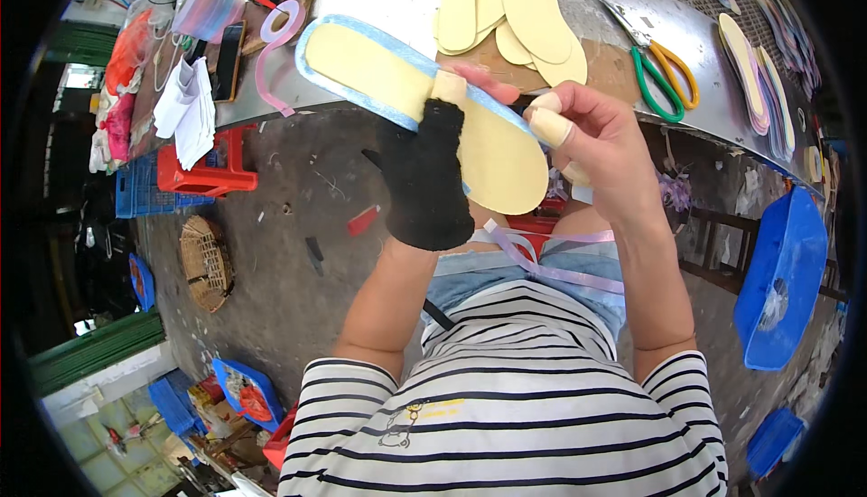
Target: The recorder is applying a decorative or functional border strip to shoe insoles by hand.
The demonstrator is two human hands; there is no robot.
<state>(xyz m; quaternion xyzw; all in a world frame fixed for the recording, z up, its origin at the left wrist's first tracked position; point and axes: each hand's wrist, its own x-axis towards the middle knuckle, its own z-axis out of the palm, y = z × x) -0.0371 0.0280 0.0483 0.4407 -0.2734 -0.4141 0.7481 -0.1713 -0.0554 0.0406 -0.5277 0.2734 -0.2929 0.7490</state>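
A long cream-yellow insole (pixel 506 167) with light-blue edging strip (pixel 316 68) around its far left end is held up over my lap, in front of the table edge. My left hand (pixel 429 176), in a black glove that leaves fingertips out, grips it across the middle; its thumb is wrapped in tan tape and lies on top. At the insole's right edge my right hand (pixel 601 140) is closed in a pinch by the blue strip, tan coverings on its fingertips. A pale strip end shows below that hand. What lies between the fingertips is partly hidden.
On the metal-topped table (pixel 605 9) lie a pile of cream insoles (pixel 533 9), scissors (pixel 664 77) with green and orange handles, a pink tape roll (pixel 282 23), a phone (pixel 229 59) and white papers (pixel 188 109). A lilac ribbon (pixel 560 273) crosses my lap. Blue bins (pixel 781 280) stand right.
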